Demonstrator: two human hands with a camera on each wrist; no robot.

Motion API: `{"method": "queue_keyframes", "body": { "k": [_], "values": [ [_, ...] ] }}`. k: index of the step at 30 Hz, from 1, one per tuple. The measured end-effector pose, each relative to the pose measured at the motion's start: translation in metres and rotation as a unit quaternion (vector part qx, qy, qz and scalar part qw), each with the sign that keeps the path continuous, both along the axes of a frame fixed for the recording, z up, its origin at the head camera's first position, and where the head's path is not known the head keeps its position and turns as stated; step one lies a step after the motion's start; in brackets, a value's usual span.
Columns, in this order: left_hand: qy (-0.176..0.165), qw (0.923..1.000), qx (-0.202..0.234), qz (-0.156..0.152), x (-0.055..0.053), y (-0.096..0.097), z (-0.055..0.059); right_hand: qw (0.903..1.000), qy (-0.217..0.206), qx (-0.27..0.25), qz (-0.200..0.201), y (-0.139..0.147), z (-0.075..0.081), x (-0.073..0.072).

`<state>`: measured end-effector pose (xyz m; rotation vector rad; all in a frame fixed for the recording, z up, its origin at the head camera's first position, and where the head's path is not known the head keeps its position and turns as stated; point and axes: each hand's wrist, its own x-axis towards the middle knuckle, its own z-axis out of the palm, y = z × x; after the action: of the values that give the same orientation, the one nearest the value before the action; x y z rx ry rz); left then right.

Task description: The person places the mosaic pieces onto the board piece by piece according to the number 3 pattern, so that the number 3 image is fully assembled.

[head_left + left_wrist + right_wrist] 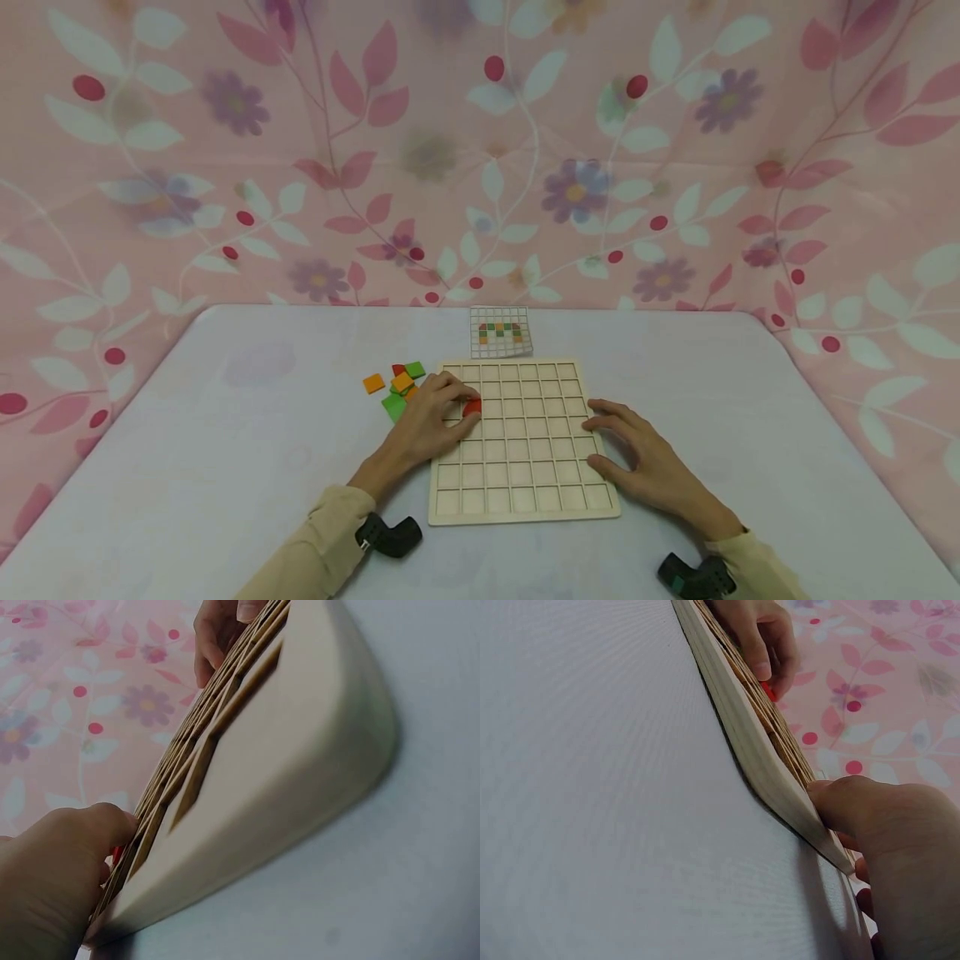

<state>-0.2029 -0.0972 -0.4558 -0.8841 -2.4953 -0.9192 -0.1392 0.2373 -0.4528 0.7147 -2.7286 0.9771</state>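
L hand (437, 410) pinches the red piece (472, 407) btw. thumb and fingers, at the left part of the grid board (525, 517), toward its far side. Fingers cover part of the piece, so its long axis I cannot tell. Board's side edges run fwd. from the person. R hand (643, 457), fingers loosely spread, touches its right edge.

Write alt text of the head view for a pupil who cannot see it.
A left hand holds a red piece at a gridded board while the right hand touches its right edge. Loose coloured pieces lie left of the board; a card with a coloured pattern lies beyond it.
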Motion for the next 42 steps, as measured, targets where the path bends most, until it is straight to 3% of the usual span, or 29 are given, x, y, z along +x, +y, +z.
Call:
{"method": "queue_keyframes", "body": {
  "k": [42],
  "values": [
    [-0.025,0.9996,-0.013,0.007,0.002,-0.0015,-0.0007,0.9999,0.011,0.003,0.0,-0.0005,-0.0022,0.0006]
  ]
}}
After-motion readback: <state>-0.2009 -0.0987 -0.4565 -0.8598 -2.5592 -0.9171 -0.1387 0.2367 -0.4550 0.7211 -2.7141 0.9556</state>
